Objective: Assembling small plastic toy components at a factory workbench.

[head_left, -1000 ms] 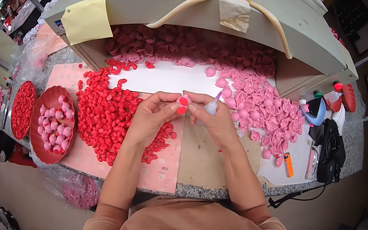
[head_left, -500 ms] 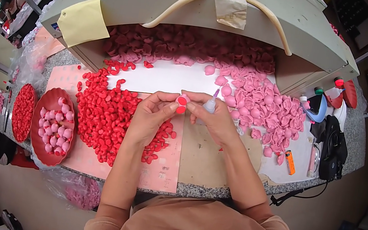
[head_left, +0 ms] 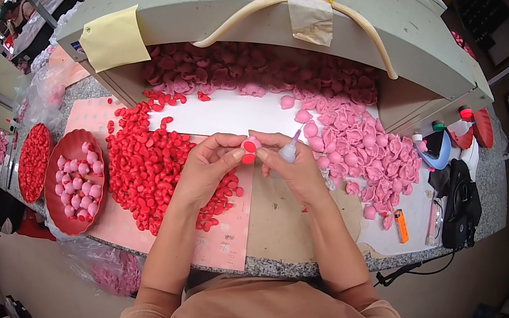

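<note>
Both my hands meet over the middle of the table. My left hand (head_left: pixel 208 159) is closed, pinching a small pink-and-red plastic piece (head_left: pixel 249 147) between thumb and fingertips. Against the piece's other side press the thumb and finger of my right hand (head_left: pixel 298 176). That hand also keeps a small translucent squeeze bottle (head_left: pixel 288 152) tucked in its fingers, its thin purple needle tip pointing up. Left of my hands spreads a heap of glossy red pieces (head_left: pixel 147 175). To the right lie many pink cupped pieces (head_left: pixel 364 147), some with round balls.
A grey metal hood (head_left: pixel 238 15) overhangs the far side, with more pink pieces under it. At left stand a red dish (head_left: pixel 70 222) of pink-and-red pieces and another of red ones (head_left: pixel 34 162). An orange lighter (head_left: pixel 401 226) and black pouch (head_left: pixel 461 197) lie right.
The view has shifted slightly. My hands stay together at the same spot, and the red parts of the pinched piece now sit closer together.
</note>
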A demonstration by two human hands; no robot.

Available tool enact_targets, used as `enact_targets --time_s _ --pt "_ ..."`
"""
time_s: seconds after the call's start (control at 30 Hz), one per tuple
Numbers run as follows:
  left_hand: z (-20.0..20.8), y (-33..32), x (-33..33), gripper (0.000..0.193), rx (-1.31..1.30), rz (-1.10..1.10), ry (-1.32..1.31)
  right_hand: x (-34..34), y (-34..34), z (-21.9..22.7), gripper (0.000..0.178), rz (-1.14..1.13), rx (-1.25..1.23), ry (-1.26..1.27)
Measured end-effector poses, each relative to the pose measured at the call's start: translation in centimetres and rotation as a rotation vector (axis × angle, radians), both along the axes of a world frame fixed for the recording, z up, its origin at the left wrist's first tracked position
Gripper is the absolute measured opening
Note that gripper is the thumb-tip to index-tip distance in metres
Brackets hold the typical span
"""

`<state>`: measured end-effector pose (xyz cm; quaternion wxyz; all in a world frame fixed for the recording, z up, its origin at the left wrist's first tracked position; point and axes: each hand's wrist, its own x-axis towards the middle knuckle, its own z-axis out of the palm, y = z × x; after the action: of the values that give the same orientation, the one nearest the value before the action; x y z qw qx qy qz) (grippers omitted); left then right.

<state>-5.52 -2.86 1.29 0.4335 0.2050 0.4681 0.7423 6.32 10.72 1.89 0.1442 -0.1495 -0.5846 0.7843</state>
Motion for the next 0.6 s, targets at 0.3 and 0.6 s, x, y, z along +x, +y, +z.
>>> enact_targets --time_s 0.3,0.6 --pt "-0.23 -0.02 -0.06 0.021 0.021 0.011 0.025 0.04 0.07 0.44 0.032 0.010 0.011 -0.034" --pt "-0.39 0.06 -0.21 0.021 -0.010 -0.008 0.015 -0.19 0.14 0.12 0.030 -0.003 -0.007 -0.015"
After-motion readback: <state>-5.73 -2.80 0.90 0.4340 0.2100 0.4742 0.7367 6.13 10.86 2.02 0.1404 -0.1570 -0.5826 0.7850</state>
